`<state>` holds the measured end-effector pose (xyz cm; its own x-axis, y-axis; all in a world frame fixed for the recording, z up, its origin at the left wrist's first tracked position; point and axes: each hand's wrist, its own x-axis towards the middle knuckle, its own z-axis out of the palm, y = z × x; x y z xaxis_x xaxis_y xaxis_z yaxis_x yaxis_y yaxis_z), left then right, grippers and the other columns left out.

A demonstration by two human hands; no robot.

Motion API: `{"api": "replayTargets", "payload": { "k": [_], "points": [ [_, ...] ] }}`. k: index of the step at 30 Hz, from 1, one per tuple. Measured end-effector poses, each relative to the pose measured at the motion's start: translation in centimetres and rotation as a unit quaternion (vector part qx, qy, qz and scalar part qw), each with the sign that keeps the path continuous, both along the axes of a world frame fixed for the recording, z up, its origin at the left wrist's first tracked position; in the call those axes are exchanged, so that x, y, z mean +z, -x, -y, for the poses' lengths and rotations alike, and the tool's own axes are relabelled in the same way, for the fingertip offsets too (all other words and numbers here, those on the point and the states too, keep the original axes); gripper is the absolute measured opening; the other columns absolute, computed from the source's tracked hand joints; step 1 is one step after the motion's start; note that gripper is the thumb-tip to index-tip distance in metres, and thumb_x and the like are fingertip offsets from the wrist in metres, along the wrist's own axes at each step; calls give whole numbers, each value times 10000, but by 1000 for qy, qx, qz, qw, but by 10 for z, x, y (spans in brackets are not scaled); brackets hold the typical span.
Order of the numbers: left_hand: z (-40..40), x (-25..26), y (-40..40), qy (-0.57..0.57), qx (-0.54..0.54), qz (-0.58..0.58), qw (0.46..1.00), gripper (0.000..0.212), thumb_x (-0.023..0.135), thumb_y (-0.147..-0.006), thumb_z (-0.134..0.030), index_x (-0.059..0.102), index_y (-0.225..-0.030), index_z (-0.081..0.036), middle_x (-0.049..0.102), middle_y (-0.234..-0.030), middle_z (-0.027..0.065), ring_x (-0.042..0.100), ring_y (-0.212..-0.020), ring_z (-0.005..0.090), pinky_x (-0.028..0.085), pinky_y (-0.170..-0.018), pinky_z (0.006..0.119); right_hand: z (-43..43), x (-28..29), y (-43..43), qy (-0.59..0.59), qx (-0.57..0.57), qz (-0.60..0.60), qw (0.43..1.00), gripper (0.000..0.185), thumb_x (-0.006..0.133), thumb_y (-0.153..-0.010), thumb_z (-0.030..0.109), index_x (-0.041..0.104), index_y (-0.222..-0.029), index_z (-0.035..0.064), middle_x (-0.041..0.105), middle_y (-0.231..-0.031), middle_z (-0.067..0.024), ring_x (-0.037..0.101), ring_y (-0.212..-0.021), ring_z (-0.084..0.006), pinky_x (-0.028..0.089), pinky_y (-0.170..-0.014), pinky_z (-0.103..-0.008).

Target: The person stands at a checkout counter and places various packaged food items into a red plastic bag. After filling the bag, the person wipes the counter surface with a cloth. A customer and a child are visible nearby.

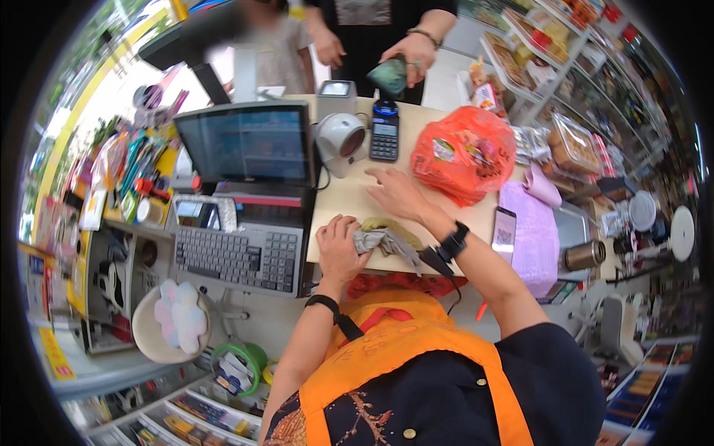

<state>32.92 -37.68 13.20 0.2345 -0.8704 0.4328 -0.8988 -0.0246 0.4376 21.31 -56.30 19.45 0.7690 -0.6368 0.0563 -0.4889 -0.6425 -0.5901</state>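
Note:
My left hand [339, 250] rests palm down at the counter's near edge. Its thumb and forefinger meet the end of a crumpled grey cloth [372, 240]; whether they pinch it is unclear. A yellowish-green cloth [399, 229] lies against the grey one. My right hand [397, 194] reaches over the wooden counter [334, 203] with fingers apart and holds nothing. Beyond its fingertips stand a white barcode scanner [341, 142] and a black card payment terminal [385, 134] with a blue light. To its right sits a filled red plastic bag [466, 156].
Left are a monitor [245, 145] and keyboard [237, 259]. A smartphone [504, 231] lies on pink-purple sheets [527, 240]. Across the counter, a person's hand [413, 56] holds green paper, apparently banknotes [389, 76]. A steel tumbler [584, 255] lies right; a cushioned stool [170, 323] stands lower left.

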Motion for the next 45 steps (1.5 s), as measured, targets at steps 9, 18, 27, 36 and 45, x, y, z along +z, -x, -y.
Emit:
{"api": "replayTargets", "payload": {
  "k": [9, 18, 27, 36, 45],
  "points": [
    [-7, 0, -6, 11, -38, -59, 997, 588, 782, -738, -266, 570, -1252, -78, 555, -1315, 93, 464, -1341, 302, 306, -1102, 494, -91, -39, 47, 100, 69, 14, 992, 395, 676, -953, 325, 624, -1317, 181, 534, -1434, -87, 453, -1300, -356, 337, -1148, -470],
    [-121, 11, -63, 57, 290, -16, 955, 407, 687, -910, -246, 637, -1273, -68, 519, -1371, 119, 434, -1351, 307, 256, -1111, 527, -92, -57, 80, 157, -61, 56, 984, 411, 706, -905, 222, 608, -1294, 133, 510, -1430, -128, 431, -1317, -369, 345, -1119, -487],
    [-161, -17, -100, -58, 345, 108, 931, 351, 623, -989, -336, 681, -1308, -201, 320, -1612, 135, 260, -1476, 348, 185, -1148, 631, -97, -57, 70, 181, -81, 50, 979, 430, 699, -920, 270, 594, -1315, 140, 520, -1404, -125, 461, -1287, -361, 368, -1093, -482],
    [-155, -38, -108, -73, 471, 2, 879, 462, 596, -1010, -351, 567, -1457, -242, 333, -1621, 135, 312, -1479, 357, 264, -1126, 616, -93, -55, 73, 186, -104, 58, 975, 425, 706, -901, 324, 611, -1287, 172, 540, -1372, -103, 485, -1254, -347, 373, -1100, -476],
    [-246, -122, -118, 60, 482, -697, 528, 935, 320, -912, -865, 233, -1635, -279, 270, -1677, 63, 250, -1519, 361, 286, -1007, 798, -98, -50, 74, 172, -118, 51, 977, 412, 694, -915, 342, 606, -1289, 195, 539, -1357, -87, 485, -1247, -338, 361, -1104, -470]
  ]
}}
